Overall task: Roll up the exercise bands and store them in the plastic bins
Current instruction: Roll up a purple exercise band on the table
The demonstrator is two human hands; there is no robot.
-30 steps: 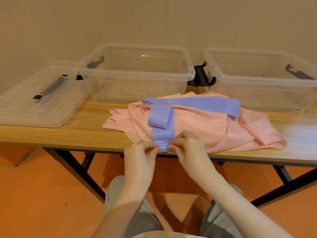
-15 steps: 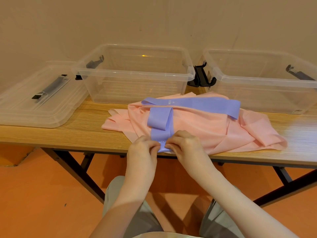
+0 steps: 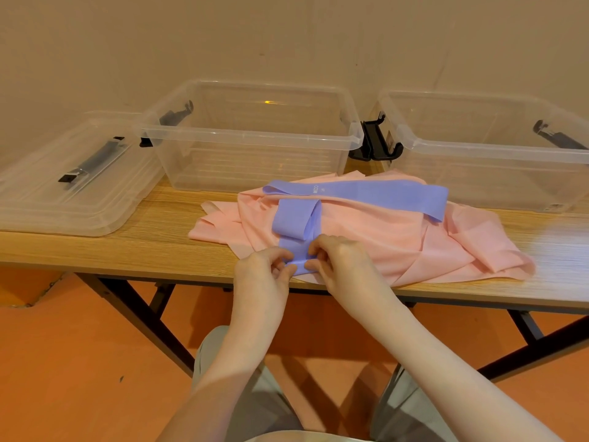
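Note:
A purple exercise band (image 3: 353,194) lies folded across a crumpled pink band (image 3: 376,240) on the wooden table (image 3: 127,244). Its near end sits at the table's front edge, turned over into a small fold. My left hand (image 3: 261,275) pinches that end from the left, and my right hand (image 3: 341,266) pinches it from the right. Two clear plastic bins stand behind the bands, one in the middle (image 3: 248,135) and one at the right (image 3: 484,148). Both bins look empty.
A clear bin lid (image 3: 70,183) with a grey handle lies at the table's left end. Black latches (image 3: 373,138) hang between the two bins. The wall stands right behind them. My knees are below the table's front edge over an orange floor.
The near end of the purple band has been rolled over, hiding its printed white dots. Both hands have crept slightly forward with the fold.

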